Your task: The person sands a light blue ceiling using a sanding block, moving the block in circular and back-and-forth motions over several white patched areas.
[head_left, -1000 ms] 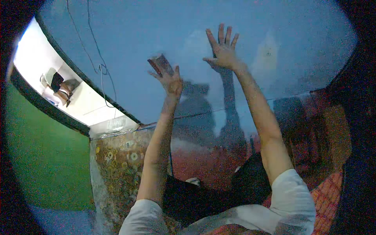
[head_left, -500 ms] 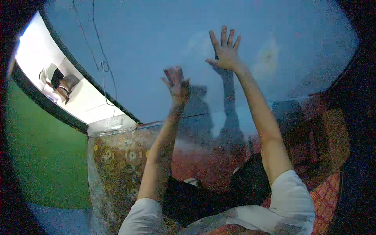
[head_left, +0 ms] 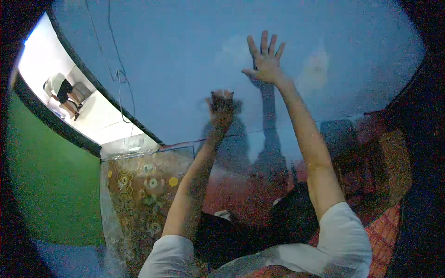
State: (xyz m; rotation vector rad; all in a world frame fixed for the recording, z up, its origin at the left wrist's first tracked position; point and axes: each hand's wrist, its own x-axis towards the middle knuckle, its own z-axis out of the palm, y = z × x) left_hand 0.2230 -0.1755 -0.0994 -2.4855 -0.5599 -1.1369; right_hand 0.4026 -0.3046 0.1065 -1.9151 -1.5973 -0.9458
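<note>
My right hand (head_left: 267,69) is raised against a blue wall (head_left: 176,55), fingers spread wide and palm toward it. It holds nothing, and its shadow falls on the wall just below. Lower and to its left, my left hand (head_left: 221,113) is also up at the wall, inside a dark shadow (head_left: 232,143). Its fingertips point upward and stand apart, though they look dim and foreshortened. No object shows in it. Whether either palm presses on the wall, I cannot tell.
Thin wires (head_left: 119,74) hang down the wall at left. Beyond a dark-framed doorway (head_left: 109,116), a person (head_left: 65,92) is in a bright room. A green surface (head_left: 51,185) lies at left, beside a patterned covering (head_left: 143,199). Dark furniture (head_left: 366,162) stands at right.
My left hand has moved right and slightly down along the wall, into the shadow. My right hand has stayed nearly still. The person beyond the doorway has shifted a little.
</note>
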